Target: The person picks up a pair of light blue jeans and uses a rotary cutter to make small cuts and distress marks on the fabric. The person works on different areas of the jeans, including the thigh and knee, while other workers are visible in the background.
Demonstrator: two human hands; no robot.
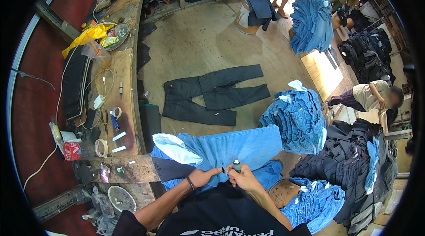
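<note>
Light blue jeans [239,143] lie spread before me, a white pocket lining [175,148] turned out on their left part. Over them, my right hand [242,179] is closed round a small dark green bottle-like thing [237,166] with a pale top. My left hand [204,177], a dark band on its wrist, is closed close beside it, thumb and fingers pressed together. A small dark tip shows between the two hands; which hand holds it, I cannot tell.
At left, a wooden bench [128,98] carries tape rolls [101,148], pliers [105,118] and cables. Black trousers [217,94] lie on the floor ahead. Folded jeans stacks [294,118] and a dark garment pile [341,165] stand at right. A person [369,96] sits beyond them.
</note>
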